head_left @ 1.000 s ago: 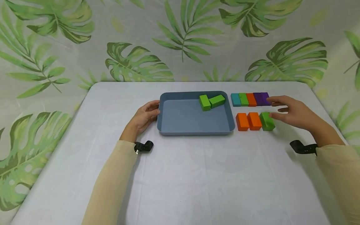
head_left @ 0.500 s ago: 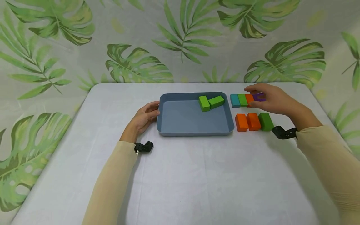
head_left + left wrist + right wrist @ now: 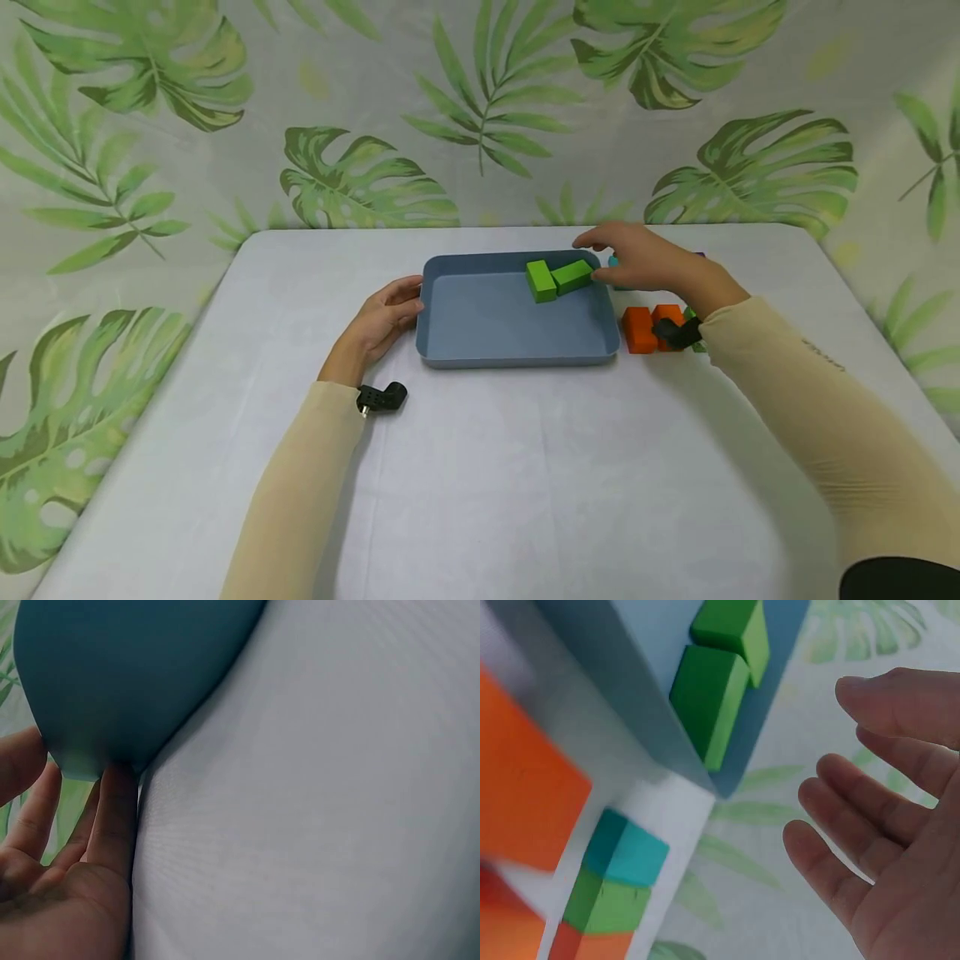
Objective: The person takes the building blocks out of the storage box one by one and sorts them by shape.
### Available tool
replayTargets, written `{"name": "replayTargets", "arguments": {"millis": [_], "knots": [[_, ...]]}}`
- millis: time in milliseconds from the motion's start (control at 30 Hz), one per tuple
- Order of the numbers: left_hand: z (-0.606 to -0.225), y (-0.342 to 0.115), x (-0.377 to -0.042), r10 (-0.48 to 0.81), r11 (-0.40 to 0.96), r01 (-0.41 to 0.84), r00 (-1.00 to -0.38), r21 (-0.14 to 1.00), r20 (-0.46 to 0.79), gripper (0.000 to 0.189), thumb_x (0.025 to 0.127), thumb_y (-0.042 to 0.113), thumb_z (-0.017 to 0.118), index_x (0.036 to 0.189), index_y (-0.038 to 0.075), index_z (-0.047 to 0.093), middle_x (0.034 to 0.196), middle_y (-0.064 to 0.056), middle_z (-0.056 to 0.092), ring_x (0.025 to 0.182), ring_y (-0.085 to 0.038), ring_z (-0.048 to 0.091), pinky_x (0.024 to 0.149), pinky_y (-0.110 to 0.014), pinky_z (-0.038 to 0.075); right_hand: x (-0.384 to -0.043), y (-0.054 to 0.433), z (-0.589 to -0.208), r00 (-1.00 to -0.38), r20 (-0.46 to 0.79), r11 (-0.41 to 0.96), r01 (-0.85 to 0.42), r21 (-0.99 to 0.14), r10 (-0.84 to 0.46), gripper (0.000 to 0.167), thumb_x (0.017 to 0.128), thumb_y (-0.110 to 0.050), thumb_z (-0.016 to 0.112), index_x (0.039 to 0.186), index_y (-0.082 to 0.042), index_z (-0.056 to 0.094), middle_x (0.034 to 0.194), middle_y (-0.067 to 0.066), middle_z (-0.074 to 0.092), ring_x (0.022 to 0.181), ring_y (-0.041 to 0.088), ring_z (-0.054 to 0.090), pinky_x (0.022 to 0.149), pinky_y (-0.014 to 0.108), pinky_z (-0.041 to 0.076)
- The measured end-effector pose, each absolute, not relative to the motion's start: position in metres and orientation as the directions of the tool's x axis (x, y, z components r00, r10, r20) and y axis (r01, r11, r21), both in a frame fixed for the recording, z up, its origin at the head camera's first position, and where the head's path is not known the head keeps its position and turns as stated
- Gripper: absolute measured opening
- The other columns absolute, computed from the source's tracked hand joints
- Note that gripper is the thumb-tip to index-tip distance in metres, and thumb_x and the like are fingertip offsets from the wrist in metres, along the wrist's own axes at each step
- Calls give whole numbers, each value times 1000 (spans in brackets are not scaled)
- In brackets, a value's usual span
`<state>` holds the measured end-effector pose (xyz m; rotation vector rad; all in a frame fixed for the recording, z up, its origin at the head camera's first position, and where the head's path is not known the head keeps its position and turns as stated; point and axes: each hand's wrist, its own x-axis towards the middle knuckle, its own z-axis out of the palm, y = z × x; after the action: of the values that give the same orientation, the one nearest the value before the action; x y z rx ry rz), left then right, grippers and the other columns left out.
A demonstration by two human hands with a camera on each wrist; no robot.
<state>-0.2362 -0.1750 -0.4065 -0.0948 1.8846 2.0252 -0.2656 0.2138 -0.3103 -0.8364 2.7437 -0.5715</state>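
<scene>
A blue-grey tray lies on the white table with two green blocks inside its back right part, one block upright in line and another block slanted beside it. My left hand touches the tray's left end; in the left wrist view its fingers reach right to the tray wall. Above the tray's back right corner is my right hand, fingers spread and holding nothing. The right wrist view shows thumb and fingers apart from the green blocks.
Right of the tray, orange blocks and a partly covered green block stand in a row. Behind them, a row of coloured blocks starts with a teal one, mostly hidden by my right hand in the head view. A leaf-patterned cloth hangs behind.
My right hand has moved left from beside the purple blocks, over the back row, to the tray's back right corner. My left hand stays at the tray's left end.
</scene>
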Motion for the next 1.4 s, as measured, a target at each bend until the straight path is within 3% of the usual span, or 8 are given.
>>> {"name": "replayTargets", "arguments": {"millis": [233,500,767,1400], "knots": [[-406,-174,-236,224,-43,-317,-927,947,-300,58,99,1,54,153,10,36,159,-10,36,144,-26,39,117,-36,35,-280,186,-322,-797,-145,768,-490,-412,-586,51,89,-7,65,138,0,55,141,22,54,132,39,48,112,55,38],[-406,-175,-236,227,-35,-308,-929,951,-293,58,99,0,53,153,9,35,160,-12,35,143,-27,39,118,-37,34,-291,158,-339,-781,-205,786,-499,-364,-590,55,85,-5,64,138,0,54,141,24,52,129,38,48,112,53,39],[-406,-176,-236,225,-45,-313,-928,949,-295,58,98,1,54,153,10,37,159,-11,36,143,-27,40,113,-34,37,-296,146,-351,-777,-200,785,-513,-347,-597,59,83,-6,69,140,-2,52,138,25,49,116,38,51,98,52,46],[-408,-174,-237,226,-53,-299,-933,953,-280,59,97,-2,53,153,7,35,159,-13,35,144,-29,38,119,-40,33,-295,134,-357,-827,-234,857,-466,-221,-510,66,82,-25,76,140,-4,53,135,19,50,112,35,52,94,52,48]]}}
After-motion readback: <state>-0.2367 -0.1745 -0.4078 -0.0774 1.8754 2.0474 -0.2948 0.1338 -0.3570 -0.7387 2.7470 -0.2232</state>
